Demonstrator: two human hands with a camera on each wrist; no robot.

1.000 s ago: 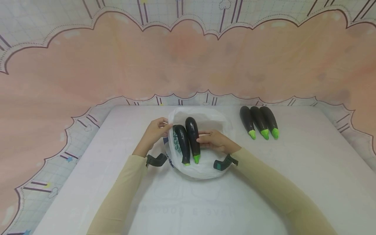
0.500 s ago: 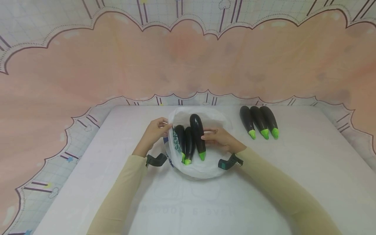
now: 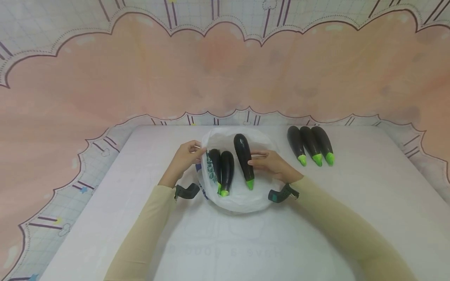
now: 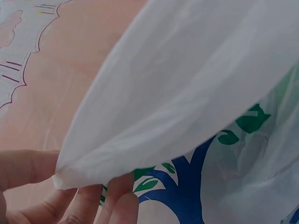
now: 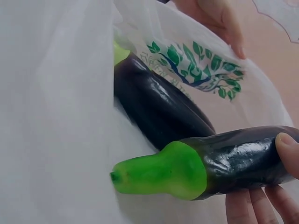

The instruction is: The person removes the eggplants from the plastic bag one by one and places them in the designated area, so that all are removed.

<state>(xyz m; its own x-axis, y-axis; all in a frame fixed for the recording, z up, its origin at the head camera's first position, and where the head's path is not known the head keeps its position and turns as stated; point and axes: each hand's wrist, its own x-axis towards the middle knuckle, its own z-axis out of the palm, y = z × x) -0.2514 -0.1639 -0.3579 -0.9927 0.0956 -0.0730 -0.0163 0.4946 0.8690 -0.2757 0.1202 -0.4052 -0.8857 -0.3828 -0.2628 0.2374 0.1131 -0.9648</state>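
Note:
A white plastic bag (image 3: 239, 205) with a tree print stands open-mouthed on the table. My left hand (image 3: 183, 160) pinches its left rim; in the left wrist view, thumb and fingers hold the bag's folded edge (image 4: 131, 135). With my right hand (image 3: 272, 163) I grip a dark eggplant (image 3: 242, 154) with a green stem end, over the bag's opening. Its stem end (image 5: 163, 172) points toward the bag wall in the right wrist view. Two more eggplants, one (image 3: 227, 171) beside another (image 3: 215, 164), lie side by side against the bag's left inside.
Behind and right of the bag, three eggplants (image 3: 310, 144) lie in a row on the white table (image 3: 351, 203), stems toward me. A patterned pink cloth (image 3: 225, 78) rises behind the table. Each wrist wears a dark camera mount (image 3: 188, 191).
My right hand has moved right and slightly away from me with its eggplant, away from the two in the bag, which now both show more fully. My left hand stays put.

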